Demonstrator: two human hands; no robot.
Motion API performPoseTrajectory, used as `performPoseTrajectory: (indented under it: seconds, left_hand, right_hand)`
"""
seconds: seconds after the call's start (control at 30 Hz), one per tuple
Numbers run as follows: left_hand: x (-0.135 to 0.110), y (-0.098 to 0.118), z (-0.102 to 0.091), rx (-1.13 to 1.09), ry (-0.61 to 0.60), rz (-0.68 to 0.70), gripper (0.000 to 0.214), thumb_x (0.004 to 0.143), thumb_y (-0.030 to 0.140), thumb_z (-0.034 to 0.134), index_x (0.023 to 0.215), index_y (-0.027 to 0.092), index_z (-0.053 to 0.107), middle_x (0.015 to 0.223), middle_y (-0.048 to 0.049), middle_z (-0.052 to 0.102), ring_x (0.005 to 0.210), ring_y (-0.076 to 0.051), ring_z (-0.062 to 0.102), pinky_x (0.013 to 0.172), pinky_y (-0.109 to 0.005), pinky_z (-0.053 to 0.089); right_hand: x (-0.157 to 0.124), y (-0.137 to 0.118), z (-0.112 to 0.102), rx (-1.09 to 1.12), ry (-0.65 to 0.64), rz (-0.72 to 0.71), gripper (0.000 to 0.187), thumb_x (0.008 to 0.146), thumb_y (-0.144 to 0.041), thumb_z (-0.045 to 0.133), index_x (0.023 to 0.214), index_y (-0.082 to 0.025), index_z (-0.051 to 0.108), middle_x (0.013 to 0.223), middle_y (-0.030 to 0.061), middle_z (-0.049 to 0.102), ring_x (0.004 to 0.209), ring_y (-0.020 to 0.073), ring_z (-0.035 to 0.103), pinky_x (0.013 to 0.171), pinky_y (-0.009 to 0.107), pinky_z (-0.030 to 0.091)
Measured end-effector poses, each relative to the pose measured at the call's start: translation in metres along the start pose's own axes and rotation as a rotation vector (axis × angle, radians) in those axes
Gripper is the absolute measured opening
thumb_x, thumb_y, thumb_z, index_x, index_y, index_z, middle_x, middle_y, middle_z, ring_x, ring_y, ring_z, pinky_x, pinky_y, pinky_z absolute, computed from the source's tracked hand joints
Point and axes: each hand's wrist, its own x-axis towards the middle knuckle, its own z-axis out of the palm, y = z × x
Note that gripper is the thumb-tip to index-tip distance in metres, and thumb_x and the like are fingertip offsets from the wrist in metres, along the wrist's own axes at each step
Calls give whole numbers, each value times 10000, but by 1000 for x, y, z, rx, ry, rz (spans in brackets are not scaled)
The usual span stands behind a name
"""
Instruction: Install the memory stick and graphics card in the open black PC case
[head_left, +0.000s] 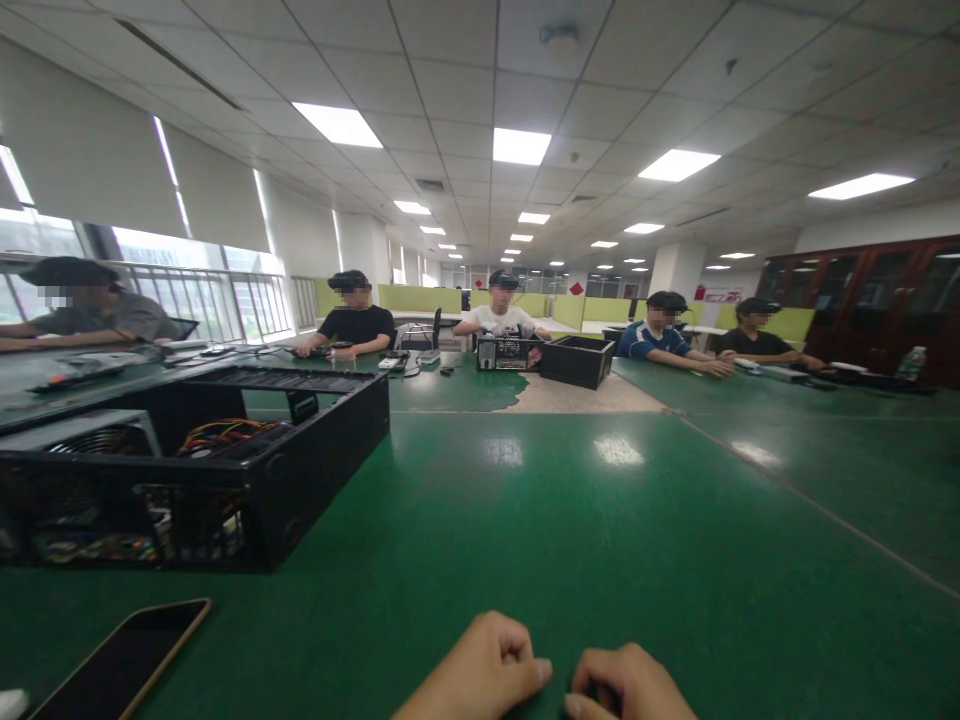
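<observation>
My left hand point(484, 668) is curled into a loose fist at the bottom middle, just over the green tabletop point(480, 520). To its right, my right hand point(631, 685) is also closed, with its fingers bent inward and a dark gap beneath them. A small space separates the two hands, and no object shows in either. The nearest things are off to the left: an open black computer case point(322, 460), lying on its side with coloured cables and a fan inside, and a phone point(124, 665) with a dark screen.
Several people sit around the table. Across from me, a person in white point(504, 318) works at an opened computer unit point(508, 353), with a black case cover point(577, 360) beside it. A plastic bottle point(913, 363) stands far right. A white object point(11, 703) lies at lower left.
</observation>
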Motion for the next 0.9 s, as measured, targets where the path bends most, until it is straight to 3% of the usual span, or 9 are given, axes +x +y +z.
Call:
performPoseTrajectory:
  seconds: [0.47,0.9]
  left_hand:
    - [1,-8,-1,17,-7,86,361,752,457,573,571,179,430,528,62,335,540,-91,282,492,-251,205]
    - [-1,-4,-2,21,-21,85,352,756,433,576,565,172,439,524,61,351,528,-84,288,476,-242,204]
  right_hand:
    - [-5,-12,-5,-16,42,-6,188,772,-381,587,806,-240,706,678,-11,649,674,132,551,569,208,327]
    - [-7,-10,-5,9,4,-34,207,773,-387,588,799,-209,691,610,-33,602,574,98,492,546,210,296]
